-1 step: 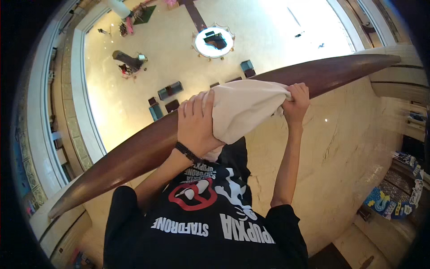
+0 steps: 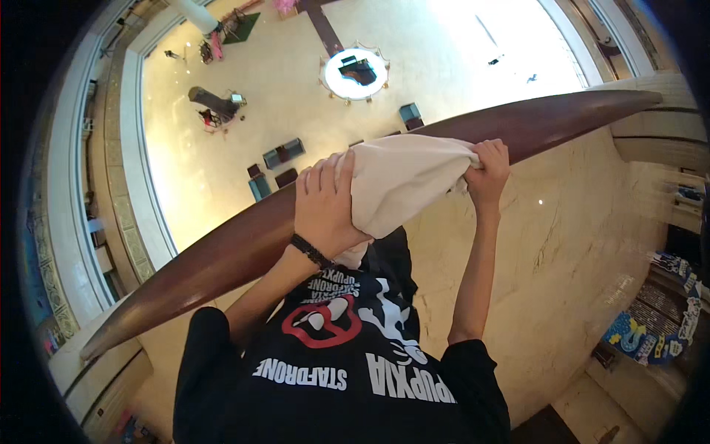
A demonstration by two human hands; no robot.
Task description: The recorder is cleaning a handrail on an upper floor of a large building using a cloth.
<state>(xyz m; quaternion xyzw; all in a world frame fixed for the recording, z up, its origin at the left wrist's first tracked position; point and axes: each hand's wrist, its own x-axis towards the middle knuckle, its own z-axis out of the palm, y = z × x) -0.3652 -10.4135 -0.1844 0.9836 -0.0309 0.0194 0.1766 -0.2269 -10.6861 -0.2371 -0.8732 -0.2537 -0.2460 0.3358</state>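
Note:
A cream cloth [image 2: 410, 177] is draped over a dark, polished wooden handrail [image 2: 540, 126] that curves across the view. My left hand [image 2: 325, 203], wearing a dark braided bracelet, lies over the cloth's left end with its fingers wrapped onto the top of the rail. My right hand [image 2: 488, 170] grips the bunched right end of the cloth at the rail, thumb and fingers closed on it. The cloth hides part of the rail between both hands.
Far below, beyond the rail, lies a pale lobby floor [image 2: 466, 59] with a piano on a round white platform [image 2: 355, 74], sofas [image 2: 284, 152] and a pillar [image 2: 194, 13]. On my side are marble-like surfaces [image 2: 540, 259] and, at right, colourful cut-out boards [image 2: 643, 333].

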